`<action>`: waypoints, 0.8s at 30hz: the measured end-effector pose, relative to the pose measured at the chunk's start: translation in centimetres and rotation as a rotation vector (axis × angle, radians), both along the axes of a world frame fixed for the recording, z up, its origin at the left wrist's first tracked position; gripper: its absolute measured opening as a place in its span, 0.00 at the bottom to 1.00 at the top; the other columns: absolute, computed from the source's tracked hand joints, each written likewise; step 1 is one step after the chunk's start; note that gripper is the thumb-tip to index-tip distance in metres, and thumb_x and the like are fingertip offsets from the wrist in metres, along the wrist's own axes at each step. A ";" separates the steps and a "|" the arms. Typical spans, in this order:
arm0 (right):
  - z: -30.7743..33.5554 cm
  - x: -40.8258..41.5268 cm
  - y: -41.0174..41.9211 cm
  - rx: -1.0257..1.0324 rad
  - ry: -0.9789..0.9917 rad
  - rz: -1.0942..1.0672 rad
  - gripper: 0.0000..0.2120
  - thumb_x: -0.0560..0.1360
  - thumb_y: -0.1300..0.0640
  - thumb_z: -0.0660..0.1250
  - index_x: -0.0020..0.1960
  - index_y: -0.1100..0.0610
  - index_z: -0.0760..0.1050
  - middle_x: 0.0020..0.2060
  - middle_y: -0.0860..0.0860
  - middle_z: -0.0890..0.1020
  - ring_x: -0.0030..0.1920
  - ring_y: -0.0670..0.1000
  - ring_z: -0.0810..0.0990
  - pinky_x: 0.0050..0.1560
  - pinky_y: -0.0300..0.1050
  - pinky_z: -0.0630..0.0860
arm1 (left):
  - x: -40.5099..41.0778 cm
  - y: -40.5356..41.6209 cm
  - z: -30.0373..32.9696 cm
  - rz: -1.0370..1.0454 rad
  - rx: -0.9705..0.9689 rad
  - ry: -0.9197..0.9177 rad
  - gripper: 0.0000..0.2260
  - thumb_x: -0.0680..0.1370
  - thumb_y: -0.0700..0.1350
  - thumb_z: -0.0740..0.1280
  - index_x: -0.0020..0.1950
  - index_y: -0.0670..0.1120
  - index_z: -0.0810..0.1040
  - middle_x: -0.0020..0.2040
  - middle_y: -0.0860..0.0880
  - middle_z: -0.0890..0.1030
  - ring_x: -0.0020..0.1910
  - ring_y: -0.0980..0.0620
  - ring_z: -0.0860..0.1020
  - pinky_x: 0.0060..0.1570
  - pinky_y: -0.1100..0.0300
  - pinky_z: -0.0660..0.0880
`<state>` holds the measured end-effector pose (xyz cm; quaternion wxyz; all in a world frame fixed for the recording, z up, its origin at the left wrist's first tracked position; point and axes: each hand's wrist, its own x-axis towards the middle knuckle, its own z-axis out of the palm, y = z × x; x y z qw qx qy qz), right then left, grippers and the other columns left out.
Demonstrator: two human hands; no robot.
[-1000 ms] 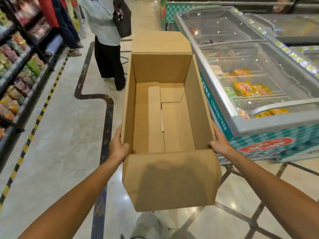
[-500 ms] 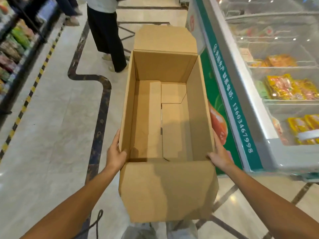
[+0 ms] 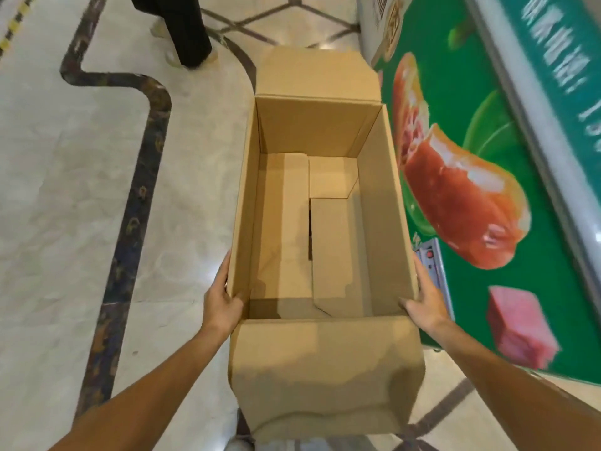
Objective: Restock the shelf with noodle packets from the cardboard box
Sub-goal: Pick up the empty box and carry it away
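Observation:
An empty cardboard box [image 3: 374, 222] with its flaps open is held in front of me above the floor. Only its folded bottom panels show inside, with no noodle packets. My left hand [image 3: 221, 297] lies along the box's left wall near the near corner, its thumb over the rim. My right hand [image 3: 422, 301] holds the right wall the same way, fingers straight outside and thumb over the rim. The near flap [image 3: 325, 369] hangs down towards me. No shelf shows in this view.
A chest freezer's green side [image 3: 520, 190], printed with food pictures, stands close on the box's right. Pale marble floor [image 3: 65, 222] with a dark inlaid line spreads to the left. Another person's dark trouser legs [image 3: 187, 34] stand at the far top.
The view has tilted down and moved closer to the freezer. The shelves on the left and the freezer's top have left the view. Both hands keep the same hold on the box.

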<state>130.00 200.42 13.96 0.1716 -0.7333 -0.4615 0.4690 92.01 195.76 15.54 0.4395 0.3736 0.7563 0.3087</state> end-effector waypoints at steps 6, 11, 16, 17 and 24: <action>-10.2 0.8 1.0 0.006 0.026 0.021 0.51 0.73 0.76 0.69 0.77 0.32 0.54 0.75 0.43 0.67 0.70 0.49 0.72 0.62 0.40 0.77 | 0.4 1.3 -10.1 0.019 -0.013 -0.016 0.36 0.78 0.30 0.66 0.78 0.58 0.60 0.68 0.60 0.70 0.64 0.57 0.72 0.66 0.56 0.73; -15.4 1.1 2.4 -0.007 0.008 0.035 0.50 0.74 0.74 0.69 0.80 0.37 0.49 0.78 0.44 0.62 0.73 0.48 0.67 0.70 0.47 0.69 | 0.9 2.4 -16.3 -0.002 0.001 0.005 0.38 0.78 0.29 0.65 0.78 0.61 0.58 0.69 0.61 0.70 0.61 0.59 0.73 0.56 0.69 0.75; -18.6 1.2 2.5 0.002 0.017 0.022 0.51 0.73 0.76 0.68 0.81 0.39 0.49 0.76 0.51 0.67 0.70 0.54 0.71 0.67 0.48 0.70 | 1.5 1.9 -21.1 -0.016 0.003 -0.007 0.39 0.78 0.32 0.66 0.78 0.64 0.55 0.71 0.60 0.69 0.66 0.51 0.75 0.64 0.50 0.76; -19.1 1.3 2.4 0.012 0.032 0.027 0.51 0.73 0.76 0.68 0.81 0.41 0.49 0.77 0.51 0.65 0.72 0.53 0.70 0.69 0.49 0.69 | 1.6 1.7 -21.8 -0.017 0.005 -0.003 0.39 0.78 0.32 0.66 0.78 0.65 0.54 0.73 0.59 0.68 0.67 0.50 0.75 0.65 0.49 0.76; -19.4 1.7 2.9 -0.048 0.042 0.121 0.54 0.74 0.70 0.71 0.78 0.34 0.42 0.80 0.50 0.59 0.77 0.56 0.63 0.75 0.64 0.62 | -0.2 1.7 -22.6 -0.217 -0.063 0.103 0.42 0.78 0.40 0.68 0.79 0.63 0.44 0.79 0.53 0.58 0.77 0.50 0.61 0.73 0.44 0.66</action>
